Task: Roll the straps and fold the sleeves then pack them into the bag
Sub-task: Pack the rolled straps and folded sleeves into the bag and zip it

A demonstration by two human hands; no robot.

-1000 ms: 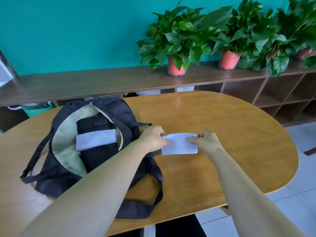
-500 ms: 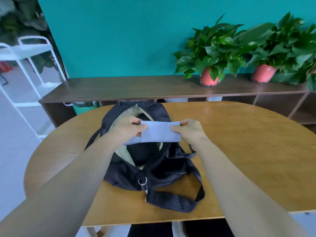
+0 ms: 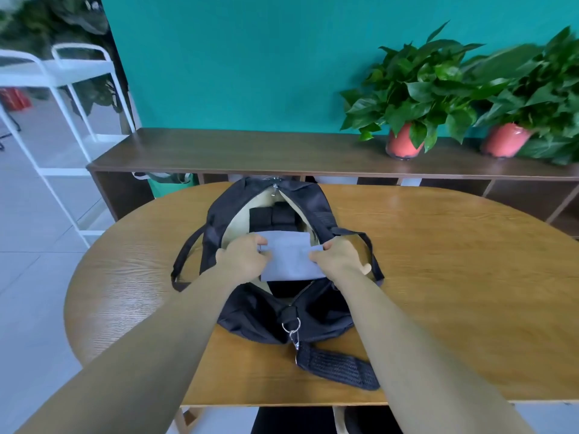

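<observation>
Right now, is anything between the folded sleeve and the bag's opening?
Nothing visible blocks it. Both hands, left and right, hold the folded sleeve over the bag, which is unzipped and spread wide. Black rolls and what looks like another pale sleeve already lie inside, toward the far end.

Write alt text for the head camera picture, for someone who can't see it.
Two bare hands, left hand and right hand, hold a folded pale sleeve over an open black bag on a wooden table. Rolled black straps sit inside.
</observation>
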